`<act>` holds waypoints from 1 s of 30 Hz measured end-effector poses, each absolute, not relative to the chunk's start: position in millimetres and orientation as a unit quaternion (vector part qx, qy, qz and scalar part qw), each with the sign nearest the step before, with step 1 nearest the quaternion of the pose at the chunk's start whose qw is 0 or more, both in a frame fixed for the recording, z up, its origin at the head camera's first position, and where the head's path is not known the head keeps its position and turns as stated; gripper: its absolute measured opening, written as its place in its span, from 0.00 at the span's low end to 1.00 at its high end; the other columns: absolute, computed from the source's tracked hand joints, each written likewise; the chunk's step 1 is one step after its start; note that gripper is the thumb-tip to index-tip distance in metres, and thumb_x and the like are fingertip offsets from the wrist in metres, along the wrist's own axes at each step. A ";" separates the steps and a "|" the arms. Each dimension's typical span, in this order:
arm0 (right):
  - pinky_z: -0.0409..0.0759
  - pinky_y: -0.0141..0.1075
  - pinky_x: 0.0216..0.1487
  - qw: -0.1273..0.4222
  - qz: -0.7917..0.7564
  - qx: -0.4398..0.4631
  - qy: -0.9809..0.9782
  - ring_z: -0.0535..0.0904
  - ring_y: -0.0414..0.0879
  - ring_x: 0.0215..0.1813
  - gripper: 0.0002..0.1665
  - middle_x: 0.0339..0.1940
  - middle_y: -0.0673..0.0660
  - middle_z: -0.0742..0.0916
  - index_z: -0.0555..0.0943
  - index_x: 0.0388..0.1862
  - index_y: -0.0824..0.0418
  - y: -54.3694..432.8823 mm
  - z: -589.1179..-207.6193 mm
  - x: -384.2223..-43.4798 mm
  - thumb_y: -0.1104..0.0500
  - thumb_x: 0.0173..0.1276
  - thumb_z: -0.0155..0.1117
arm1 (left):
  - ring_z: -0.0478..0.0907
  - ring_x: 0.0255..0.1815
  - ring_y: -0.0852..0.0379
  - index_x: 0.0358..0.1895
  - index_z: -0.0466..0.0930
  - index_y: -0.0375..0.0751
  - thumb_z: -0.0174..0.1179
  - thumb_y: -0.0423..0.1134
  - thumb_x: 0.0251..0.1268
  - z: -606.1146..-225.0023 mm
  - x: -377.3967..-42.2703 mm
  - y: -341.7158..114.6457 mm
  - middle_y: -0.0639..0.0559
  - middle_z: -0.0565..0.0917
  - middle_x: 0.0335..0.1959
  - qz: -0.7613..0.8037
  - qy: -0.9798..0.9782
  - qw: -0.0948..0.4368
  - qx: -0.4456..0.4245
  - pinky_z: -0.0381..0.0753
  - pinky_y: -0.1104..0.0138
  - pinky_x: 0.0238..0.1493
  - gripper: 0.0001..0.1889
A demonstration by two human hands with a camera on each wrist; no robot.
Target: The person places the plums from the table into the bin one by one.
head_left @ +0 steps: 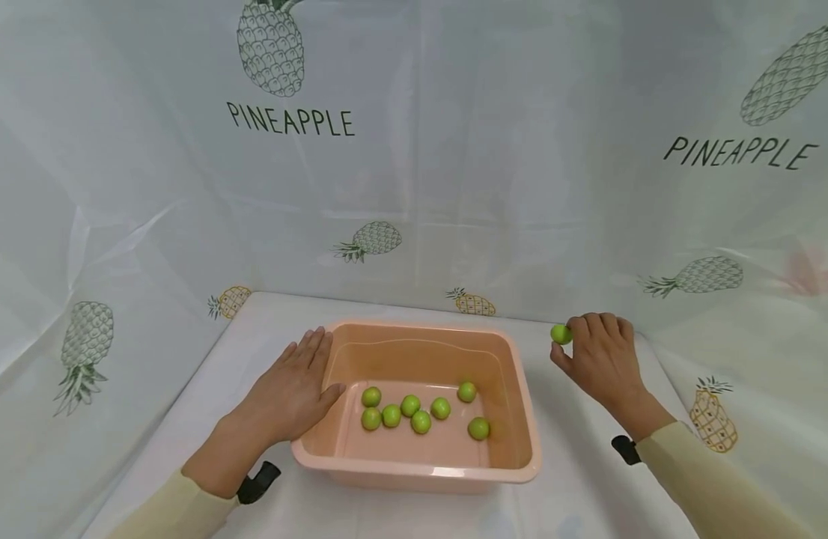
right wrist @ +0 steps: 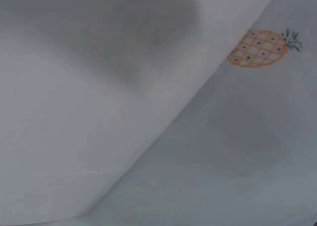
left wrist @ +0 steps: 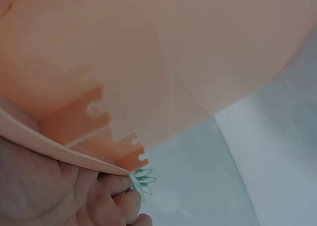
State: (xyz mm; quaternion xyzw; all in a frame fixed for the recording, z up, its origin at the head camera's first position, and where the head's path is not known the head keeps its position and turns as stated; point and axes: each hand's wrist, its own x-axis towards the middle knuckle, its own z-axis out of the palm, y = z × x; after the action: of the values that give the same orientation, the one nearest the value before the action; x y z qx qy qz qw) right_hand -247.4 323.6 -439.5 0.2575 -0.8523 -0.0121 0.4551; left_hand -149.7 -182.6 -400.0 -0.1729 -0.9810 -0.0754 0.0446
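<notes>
A pale orange plastic basin (head_left: 417,469) stands upright on the white-covered table. Several small green limes (head_left: 391,415) lie loose on its floor. My left hand (head_left: 296,400) rests along the basin's left rim, fingers straight and thumb over the edge. In the left wrist view the basin's outer wall (left wrist: 208,47) fills most of the picture, with the palm and fingers (left wrist: 54,191) against the rim. To the right of the basin, my right hand (head_left: 603,363) pinches one lime (head_left: 560,334) between thumb and fingers, above the table. The right wrist view shows neither hand nor lime.
White sheeting (head_left: 454,172) printed with pineapples rises behind the table and on both sides. The white table surface (head_left: 576,464) extends around the basin. In the right wrist view, the table's edge meets sheeting with an orange pineapple print (right wrist: 258,48).
</notes>
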 end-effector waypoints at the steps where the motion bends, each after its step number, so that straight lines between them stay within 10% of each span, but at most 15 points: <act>1: 0.71 0.61 0.39 0.458 -0.010 0.259 -0.850 0.74 0.67 0.37 0.27 0.30 0.65 0.78 0.75 0.36 0.70 318.1 -433.3 -246.2 0.44 0.71 0.53 | 0.56 0.84 0.30 0.80 0.55 0.21 0.57 0.53 0.79 -399.9 -149.4 -182.6 0.26 0.58 0.82 -0.076 -0.981 0.045 -0.173 0.61 0.39 0.81 0.43; 13: 0.69 0.59 0.45 0.453 0.019 0.292 -0.842 0.74 0.65 0.41 0.28 0.34 0.66 0.80 0.75 0.41 0.70 247.3 -378.5 -228.3 0.43 0.71 0.53 | 0.56 0.84 0.30 0.81 0.55 0.22 0.57 0.53 0.79 -403.4 -150.9 -184.3 0.27 0.58 0.83 -0.087 -0.979 0.047 -0.176 0.61 0.40 0.81 0.43; 30: 0.72 0.50 0.49 0.333 0.064 0.361 -0.869 0.74 0.55 0.44 0.18 0.37 0.55 0.81 0.77 0.42 0.60 173.9 -403.5 -206.0 0.47 0.66 0.65 | 0.55 0.84 0.30 0.81 0.54 0.23 0.57 0.52 0.80 -404.1 -148.9 -185.4 0.27 0.57 0.83 -0.114 -0.976 0.044 -0.179 0.60 0.38 0.81 0.42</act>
State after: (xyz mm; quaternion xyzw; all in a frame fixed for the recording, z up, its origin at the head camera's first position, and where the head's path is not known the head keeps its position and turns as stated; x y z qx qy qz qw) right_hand -206.0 173.9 -403.5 0.3611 -0.8686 0.0635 0.3334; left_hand -148.9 -185.4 -404.1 -0.1793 -0.9762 -0.1141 0.0438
